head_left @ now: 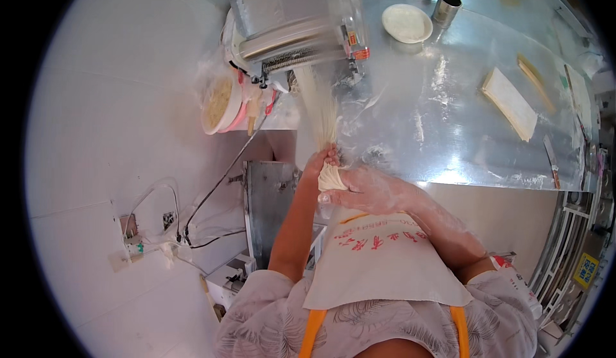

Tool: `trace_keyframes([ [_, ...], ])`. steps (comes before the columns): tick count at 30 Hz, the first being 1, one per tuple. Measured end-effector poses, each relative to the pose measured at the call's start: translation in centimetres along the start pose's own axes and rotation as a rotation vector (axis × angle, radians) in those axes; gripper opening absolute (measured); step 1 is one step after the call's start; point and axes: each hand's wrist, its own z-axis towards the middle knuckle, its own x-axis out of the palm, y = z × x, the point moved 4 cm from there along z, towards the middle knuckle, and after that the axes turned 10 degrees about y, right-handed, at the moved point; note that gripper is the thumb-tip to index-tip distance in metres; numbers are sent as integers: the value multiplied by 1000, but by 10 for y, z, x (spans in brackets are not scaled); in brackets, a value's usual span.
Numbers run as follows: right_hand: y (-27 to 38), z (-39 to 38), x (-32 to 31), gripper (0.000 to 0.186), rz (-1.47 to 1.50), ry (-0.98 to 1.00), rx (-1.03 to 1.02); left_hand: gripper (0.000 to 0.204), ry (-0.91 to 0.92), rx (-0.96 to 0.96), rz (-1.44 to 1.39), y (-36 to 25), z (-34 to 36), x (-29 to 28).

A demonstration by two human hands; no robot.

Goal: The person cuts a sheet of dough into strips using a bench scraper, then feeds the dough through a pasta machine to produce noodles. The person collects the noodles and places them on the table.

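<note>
Long noodles [321, 111] in both hands, running up to the machine [289, 44]
Left hand [324, 159] has its fingers curled round the strands; right hand [367, 190] pinches the bunch just below those fingers. I'd go loose and even so nothing tears.

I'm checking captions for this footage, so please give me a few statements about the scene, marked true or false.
1. The left hand and right hand both hold the noodle strands. True.
2. The white bowl stands beside the metal cup. True.
3. The knife lies on the floor. False: the knife lies on the metal table.
4. The apron has blue straps. False: its straps are orange.
5. The noodle strands extend from the machine. True.
</note>
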Motion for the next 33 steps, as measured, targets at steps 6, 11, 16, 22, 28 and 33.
trace_keyframes([
  [6, -10, -24, -7, 39, 180, -110, -49, 11, 78, -103, -317, 18, 20, 10],
  [11, 8, -93, -45, 49, 41, -59, 153, 18, 412, -104, -606, 25, 34, 66],
  [16, -18, -217, -79, 59, -46, -219, 339, 9, 195, 251, -110, 59, 86, 106],
  [22, -185, -394, -134, 57, -359, -242, 696, 10, -45, 169, -249, 157, 162, 128],
  [28, -406, -563, -184, 47, -225, -261, 746, 12, -154, 234, -165, 265, 224, 139],
  [33, -496, -675, -215, 43, -221, -342, 721, 12, -379, 324, -26, 319, 242, 173],
])
